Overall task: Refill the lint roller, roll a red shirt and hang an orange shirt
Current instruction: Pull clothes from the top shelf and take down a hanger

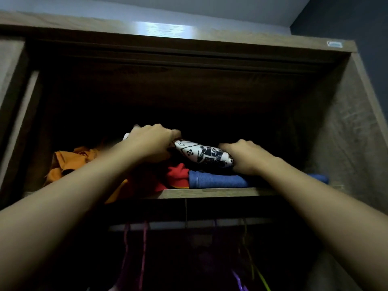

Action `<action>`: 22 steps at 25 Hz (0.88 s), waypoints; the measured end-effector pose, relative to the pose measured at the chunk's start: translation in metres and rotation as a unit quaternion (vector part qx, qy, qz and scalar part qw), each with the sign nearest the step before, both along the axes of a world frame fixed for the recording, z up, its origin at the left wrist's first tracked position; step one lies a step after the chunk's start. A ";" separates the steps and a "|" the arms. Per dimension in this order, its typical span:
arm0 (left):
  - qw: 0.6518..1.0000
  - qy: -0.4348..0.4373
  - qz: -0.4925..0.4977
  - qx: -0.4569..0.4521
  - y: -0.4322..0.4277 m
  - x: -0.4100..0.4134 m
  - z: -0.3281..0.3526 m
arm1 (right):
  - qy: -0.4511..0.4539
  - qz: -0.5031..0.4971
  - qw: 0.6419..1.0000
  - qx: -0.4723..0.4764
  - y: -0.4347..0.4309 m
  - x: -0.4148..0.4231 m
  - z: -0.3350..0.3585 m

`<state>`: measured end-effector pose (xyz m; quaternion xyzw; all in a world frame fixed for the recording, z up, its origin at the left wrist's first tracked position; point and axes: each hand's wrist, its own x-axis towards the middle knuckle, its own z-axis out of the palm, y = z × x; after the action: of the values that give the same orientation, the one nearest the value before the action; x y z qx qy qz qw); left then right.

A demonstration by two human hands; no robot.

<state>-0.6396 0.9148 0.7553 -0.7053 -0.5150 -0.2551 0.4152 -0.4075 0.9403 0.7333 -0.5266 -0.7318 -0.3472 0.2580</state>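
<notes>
Looks early on: both the left hand [150, 143] and right hand [246, 157] are gripping a white patterned garment [204, 154] on the wardrobe shelf [220, 192], with the red shirt [178, 175] crumpled just under it, the orange shirt [69, 160] unhung further left, no lint roller visible.

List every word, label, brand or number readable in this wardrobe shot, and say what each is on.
No text can be read here.
Sticker on the wardrobe's top right edge: too small and blurred to read.
Black-and-white patterned cloth held between the left hand and right hand: drawn shapes only, no legible letters.
Orange shirt, red shirt, blue folded garment: no print visible.
</notes>
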 end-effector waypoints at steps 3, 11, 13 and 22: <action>0.999 0.003 -0.005 0.038 -0.001 0.022 0.010 | -0.074 -0.081 0.992 0.067 -0.006 0.027 0.014; 0.987 0.064 -0.113 -0.097 0.025 0.123 -0.022 | -0.115 -0.256 0.959 0.036 -0.029 0.121 -0.014; 0.974 0.069 -0.151 -0.155 0.027 0.113 -0.015 | -0.075 -0.214 0.974 0.005 -0.026 0.125 -0.016; 0.944 0.085 -0.161 -0.277 -0.002 0.084 -0.007 | 0.195 -0.028 0.939 -0.283 -0.057 0.113 -0.007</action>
<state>-0.5558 0.9131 0.7484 -0.8848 -0.4082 -0.1051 0.1989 -0.2943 0.8838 0.7260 -0.6556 -0.7201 -0.0235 0.2260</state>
